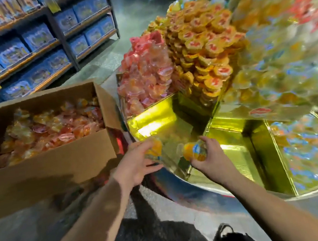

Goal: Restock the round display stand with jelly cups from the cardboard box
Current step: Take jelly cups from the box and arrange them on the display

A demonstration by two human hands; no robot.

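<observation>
Low in the centre of the frame, your left hand (pixel 138 165) grips an orange jelly cup (pixel 154 148), and your right hand (pixel 206 157) holds another orange jelly cup (pixel 194 152) over a gold compartment (pixel 154 121) of the round display stand (pixel 184 190). At left, the open cardboard box (pixel 44 169) is full of jelly cups (pixel 53 129). Blue packages line the shelves (pixel 20 43) at upper left.

At right of the frame, the round display stand (pixel 183 180) is carrying piled jelly cups (pixel 199 39) in its gold compartments; shelves (pixel 23 59) at upper left are holding blue boxes (pixel 9 51).
</observation>
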